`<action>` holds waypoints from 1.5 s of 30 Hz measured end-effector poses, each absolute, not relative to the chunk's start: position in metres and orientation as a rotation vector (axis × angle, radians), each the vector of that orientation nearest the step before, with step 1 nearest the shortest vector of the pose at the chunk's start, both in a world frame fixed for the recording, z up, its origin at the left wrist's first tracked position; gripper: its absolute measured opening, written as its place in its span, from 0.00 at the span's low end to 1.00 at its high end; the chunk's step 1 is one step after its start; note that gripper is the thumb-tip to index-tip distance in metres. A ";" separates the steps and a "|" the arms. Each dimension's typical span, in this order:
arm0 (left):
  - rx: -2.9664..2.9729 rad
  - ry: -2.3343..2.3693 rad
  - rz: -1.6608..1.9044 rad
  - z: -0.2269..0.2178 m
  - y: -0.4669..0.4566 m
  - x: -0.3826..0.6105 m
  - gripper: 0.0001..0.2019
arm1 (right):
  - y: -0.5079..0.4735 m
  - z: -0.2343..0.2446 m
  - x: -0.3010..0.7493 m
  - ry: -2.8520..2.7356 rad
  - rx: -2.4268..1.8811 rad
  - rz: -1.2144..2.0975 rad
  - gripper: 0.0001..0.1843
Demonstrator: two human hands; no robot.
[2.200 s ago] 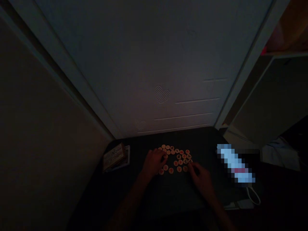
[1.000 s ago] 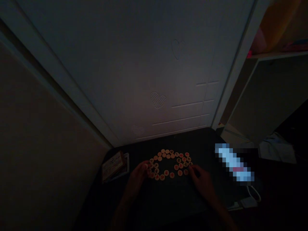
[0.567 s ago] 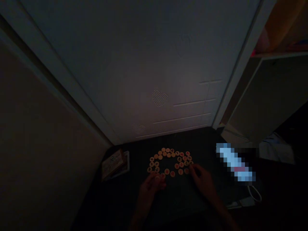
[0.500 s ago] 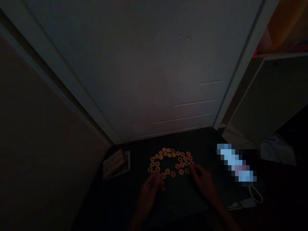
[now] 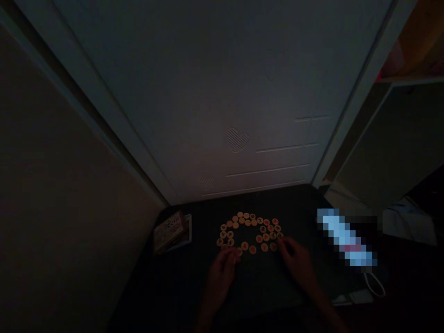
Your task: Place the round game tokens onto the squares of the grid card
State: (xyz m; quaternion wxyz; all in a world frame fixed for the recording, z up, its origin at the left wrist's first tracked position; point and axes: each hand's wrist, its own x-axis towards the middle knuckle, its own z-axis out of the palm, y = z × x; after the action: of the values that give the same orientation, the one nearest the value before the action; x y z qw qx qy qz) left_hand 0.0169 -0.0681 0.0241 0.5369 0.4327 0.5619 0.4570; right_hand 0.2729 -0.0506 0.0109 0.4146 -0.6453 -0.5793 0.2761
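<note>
Round wooden Chinese chess pieces [image 5: 247,222], some with red or black characters and some plain-faced, lie in a rough ring on the dark tabletop. My left hand [image 5: 222,273] is at the ring's near left, fingers curled together against a red-marked piece [image 5: 239,251] and hiding part of the pieces there. On the right side of the ring, my right hand [image 5: 297,260] has thumb and fingertips pinched at the edge of a piece [image 5: 280,236]. Dim light blurs the fingertips.
A box with a patterned lid [image 5: 169,231] rests partly on a pale tray [image 5: 190,229] at the left. A pixelated bright object [image 5: 347,238] with a white cord loop [image 5: 374,284] lies at the right. Behind the dark table [image 5: 256,286] rises a pale panel with embossed hearts [image 5: 237,140].
The whole view has shifted slightly, so things appear farther right. My left fingers have moved a little closer over the near pieces. My right hand stays at the same piece.
</note>
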 end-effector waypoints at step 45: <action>0.931 1.200 1.184 0.028 -0.070 0.010 0.28 | -0.052 0.005 0.274 -1.472 -1.637 0.713 0.23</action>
State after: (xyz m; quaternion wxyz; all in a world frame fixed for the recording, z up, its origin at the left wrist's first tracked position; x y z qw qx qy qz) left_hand 0.0096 -0.0696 0.0278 0.5711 0.3969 0.5115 0.5047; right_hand 0.2743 -0.0516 0.0053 0.4022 -0.6476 -0.5825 0.2820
